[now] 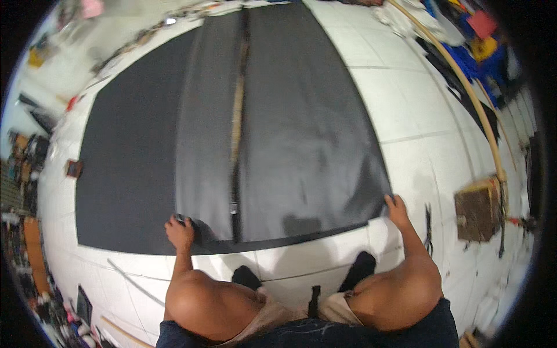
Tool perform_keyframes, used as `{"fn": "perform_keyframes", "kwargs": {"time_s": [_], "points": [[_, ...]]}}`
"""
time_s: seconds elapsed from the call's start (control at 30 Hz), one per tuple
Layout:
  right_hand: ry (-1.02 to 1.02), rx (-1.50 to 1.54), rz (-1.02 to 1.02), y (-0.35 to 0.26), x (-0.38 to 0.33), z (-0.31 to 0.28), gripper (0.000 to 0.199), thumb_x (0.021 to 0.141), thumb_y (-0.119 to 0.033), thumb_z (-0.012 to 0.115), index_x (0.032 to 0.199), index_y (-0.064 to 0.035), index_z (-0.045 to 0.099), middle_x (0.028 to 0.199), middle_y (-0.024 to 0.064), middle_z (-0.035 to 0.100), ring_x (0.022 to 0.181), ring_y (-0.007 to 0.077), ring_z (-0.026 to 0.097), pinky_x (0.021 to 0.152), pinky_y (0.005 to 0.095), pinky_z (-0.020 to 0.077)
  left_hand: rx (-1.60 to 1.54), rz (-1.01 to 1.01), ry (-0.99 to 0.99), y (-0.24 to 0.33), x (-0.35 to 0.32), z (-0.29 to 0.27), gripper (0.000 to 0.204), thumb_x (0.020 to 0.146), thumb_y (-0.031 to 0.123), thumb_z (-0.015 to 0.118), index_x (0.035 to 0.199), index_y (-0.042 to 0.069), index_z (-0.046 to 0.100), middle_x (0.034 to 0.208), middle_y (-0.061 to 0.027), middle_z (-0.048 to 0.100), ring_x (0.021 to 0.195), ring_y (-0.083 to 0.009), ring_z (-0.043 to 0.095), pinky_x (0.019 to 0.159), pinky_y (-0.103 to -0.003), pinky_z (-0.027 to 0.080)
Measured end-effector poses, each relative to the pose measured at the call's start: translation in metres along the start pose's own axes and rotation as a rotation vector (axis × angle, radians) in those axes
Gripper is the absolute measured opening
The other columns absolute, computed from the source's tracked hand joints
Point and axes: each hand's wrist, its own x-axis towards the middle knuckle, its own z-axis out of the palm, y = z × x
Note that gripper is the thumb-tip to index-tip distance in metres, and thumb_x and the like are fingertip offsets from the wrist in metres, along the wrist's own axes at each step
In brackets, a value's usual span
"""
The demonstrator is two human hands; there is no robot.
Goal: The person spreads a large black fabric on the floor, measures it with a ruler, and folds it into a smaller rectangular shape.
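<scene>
A large shiny dark grey sheet (pixel 313 127) lies on top of a wider matt black sheet (pixel 127 151) on the floor. My left hand (pixel 180 233) is closed at the near left corner of the grey sheet, with a small dark patch by the fingertips that I cannot make out. At the near right corner, my right hand (pixel 397 210) pinches the edge of the same sheet. Between the hands, a long narrow strip (pixel 237 116), brownish in the middle and dark at its ends, runs lengthwise along the grey sheet.
White floor tiles (pixel 400 104) surround the sheets. At right stand a brown box (pixel 478 211) and a long bent pole (pixel 464 81); a dark scissors-like tool (pixel 428 226) lies near my right forearm. A small brown block (pixel 74 169) rests by the black sheet's left edge. Clutter lines the left side.
</scene>
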Motion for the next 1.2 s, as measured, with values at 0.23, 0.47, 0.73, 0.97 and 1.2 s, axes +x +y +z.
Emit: {"fn": "perform_keyframes", "kwargs": {"time_s": [0.23, 0.47, 0.73, 0.97, 1.2], "points": [[0.074, 0.129, -0.113, 0.019, 0.012, 0.013, 0.048, 0.095, -0.040, 0.055, 0.104, 0.0069, 0.052, 0.093, 0.0219, 0.058, 0.089, 0.0303, 0.055, 0.080, 0.0379, 0.0446, -0.406, -0.270, -0.496, -0.065, 0.030, 0.017, 0.053, 0.080, 0.031, 0.072, 0.115, -0.004, 0.055, 0.118, -0.0243, 0.058, 0.111, -0.0340, 0.057, 0.091, -0.043, 0.046], [0.083, 0.017, -0.065, 0.044, 0.027, -0.021, 0.044, 0.095, -0.038, 0.056, 0.093, 0.0058, 0.052, 0.086, 0.0162, 0.057, 0.081, 0.0223, 0.053, 0.074, 0.0364, 0.0452, -0.539, -0.261, -0.550, -0.034, 0.001, 0.052, 0.049, 0.082, 0.020, 0.071, 0.117, -0.010, 0.056, 0.117, -0.0238, 0.062, 0.109, -0.0318, 0.060, 0.092, -0.037, 0.045], [0.022, -0.173, -0.037, 0.011, 0.022, -0.019, 0.051, 0.093, -0.042, 0.054, 0.098, 0.0079, 0.056, 0.094, 0.0302, 0.061, 0.094, 0.0440, 0.060, 0.081, 0.0462, 0.0459, -0.385, -0.226, -0.361, -0.015, -0.001, 0.029, 0.049, 0.083, 0.020, 0.068, 0.119, -0.008, 0.052, 0.117, -0.0280, 0.059, 0.111, -0.0395, 0.057, 0.094, -0.041, 0.044], [0.038, -0.161, -0.083, 0.009, 0.023, -0.008, 0.052, 0.093, -0.044, 0.053, 0.096, 0.0080, 0.055, 0.092, 0.0300, 0.060, 0.090, 0.0422, 0.060, 0.078, 0.0458, 0.0458, -0.507, -0.197, -0.167, -0.043, -0.006, 0.051, 0.044, 0.085, 0.022, 0.062, 0.115, -0.008, 0.050, 0.107, -0.0300, 0.060, 0.103, -0.0441, 0.057, 0.090, -0.045, 0.044], [0.027, -0.243, -0.028, -0.005, 0.015, -0.018, 0.051, 0.092, -0.043, 0.054, 0.102, 0.0065, 0.056, 0.097, 0.0302, 0.062, 0.096, 0.0454, 0.060, 0.082, 0.0487, 0.0468, -0.307, -0.194, -0.194, -0.007, -0.013, 0.027, 0.045, 0.088, 0.025, 0.059, 0.119, -0.005, 0.049, 0.111, -0.0297, 0.057, 0.107, -0.0439, 0.055, 0.092, -0.046, 0.043]]}}
